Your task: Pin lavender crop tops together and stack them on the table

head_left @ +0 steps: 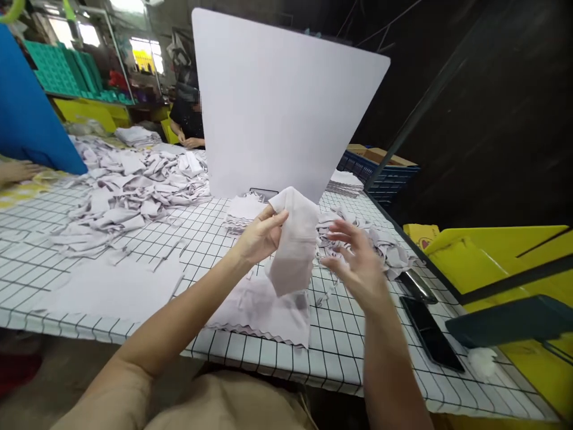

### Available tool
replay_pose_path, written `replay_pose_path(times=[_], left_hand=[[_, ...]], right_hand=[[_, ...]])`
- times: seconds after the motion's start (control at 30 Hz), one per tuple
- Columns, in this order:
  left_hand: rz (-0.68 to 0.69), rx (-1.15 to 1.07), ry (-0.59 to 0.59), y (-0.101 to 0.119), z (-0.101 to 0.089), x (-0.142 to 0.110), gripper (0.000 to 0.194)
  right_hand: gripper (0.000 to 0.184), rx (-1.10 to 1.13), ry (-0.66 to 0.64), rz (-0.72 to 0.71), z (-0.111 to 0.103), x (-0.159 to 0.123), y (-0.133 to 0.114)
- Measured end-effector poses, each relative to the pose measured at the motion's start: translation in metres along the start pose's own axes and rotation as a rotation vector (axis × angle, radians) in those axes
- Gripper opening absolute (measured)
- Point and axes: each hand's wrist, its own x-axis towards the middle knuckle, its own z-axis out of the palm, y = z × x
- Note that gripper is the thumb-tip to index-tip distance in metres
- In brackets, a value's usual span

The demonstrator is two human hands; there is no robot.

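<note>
My left hand [262, 236] pinches a pale grey-white cloth piece [295, 245] near its upper left edge and holds it up off the table. The cloth hangs down, its lower end pointed. To the right of it, my right hand [356, 263] is raised, slightly blurred, with fingers spread and nothing in them. Below the held piece, a flat cloth piece with a wavy edge [264, 313] lies at the table's front edge. Behind my left hand sits a small stack of wavy-edged cloth pieces [244, 212].
A large white board [286, 101] stands upright ahead. Heaped cloth strips [143, 185] cover the left; another heap [385, 242] lies right. A black phone [432, 334] rests at the right edge. Behind the board, a person [188, 116] sits; blue crates [380, 170] stand back right.
</note>
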Motion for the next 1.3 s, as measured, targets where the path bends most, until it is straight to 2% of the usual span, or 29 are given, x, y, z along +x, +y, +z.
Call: replay_pose_path(times=[0.03,0.1,0.17,0.23,0.3,0.37,0.4,0.43,0.5,0.57,0.63,0.7,0.77,0.87,0.93,1.0,1.07,1.13,1.2,1.3], left_hand=[[0.023,0.018,0.018,-0.001,0.0,0.0,0.042],[0.101,0.08,0.071,-0.001,-0.007,-0.003,0.044],[0.159,0.193,0.126,0.003,-0.022,-0.007,0.042],[0.118,0.412,0.156,0.013,-0.041,-0.011,0.034],[0.116,0.666,0.218,0.027,-0.058,-0.012,0.033],[0.248,0.808,0.275,0.042,-0.067,-0.006,0.033],[0.317,0.811,0.259,0.048,-0.067,-0.001,0.029],[0.331,0.79,0.19,0.053,-0.064,0.005,0.028],[0.201,0.73,-0.034,0.058,-0.057,0.019,0.036],[0.048,0.681,-0.179,0.059,-0.049,0.03,0.043],[-0.016,0.646,-0.182,0.058,-0.044,0.036,0.042],[-0.025,0.603,-0.133,0.059,-0.041,0.037,0.037],[-0.014,0.555,-0.104,0.066,-0.04,0.035,0.031],[0.042,0.498,-0.044,0.086,-0.04,0.03,0.027],[0.046,0.508,-0.008,0.099,-0.043,0.026,0.027],[-0.019,0.551,-0.036,0.108,-0.046,0.024,0.028],[-0.141,0.596,-0.141,0.108,-0.048,0.024,0.039],[-0.233,0.62,-0.243,0.103,-0.046,0.025,0.044],[-0.235,0.628,-0.26,0.096,-0.042,0.027,0.034],[-0.115,0.58,-0.171,0.096,-0.04,0.027,0.031]], right_hand=[[0.052,0.062,0.016,0.034,0.009,0.007,-0.001],[0.04,0.211,0.031,0.103,0.025,0.024,-0.002],[0.037,0.324,0.04,0.128,0.034,0.044,-0.002],[0.039,0.385,0.028,0.116,0.035,0.062,-0.004],[0.041,0.411,-0.075,0.109,0.032,0.08,-0.009],[0.041,0.373,-0.228,0.081,0.029,0.097,-0.017],[0.04,0.333,-0.301,0.049,0.029,0.105,-0.022],[0.038,0.286,-0.368,0.005,0.029,0.112,-0.027],[0.034,0.19,-0.448,-0.094,0.03,0.124,-0.037],[0.03,0.117,-0.418,-0.18,0.029,0.131,-0.046],[0.031,0.132,-0.33,-0.201,0.026,0.133,-0.052],[0.035,0.233,-0.3,-0.145,0.021,0.132,-0.055],[0.039,0.32,-0.379,-0.057,0.014,0.13,-0.053],[0.042,0.26,-0.554,0.033,-0.002,0.128,-0.044],[0.04,0.224,-0.565,0.044,-0.012,0.128,-0.036],[0.039,0.262,-0.492,0.013,-0.017,0.129,-0.033],[0.039,0.314,-0.445,-0.027,-0.014,0.131,-0.036],[0.039,0.331,-0.464,-0.035,-0.009,0.131,-0.044],[0.04,0.317,-0.496,-0.011,-0.006,0.132,-0.052],[0.039,0.234,-0.6,0.095,-0.014,0.134,-0.054]])
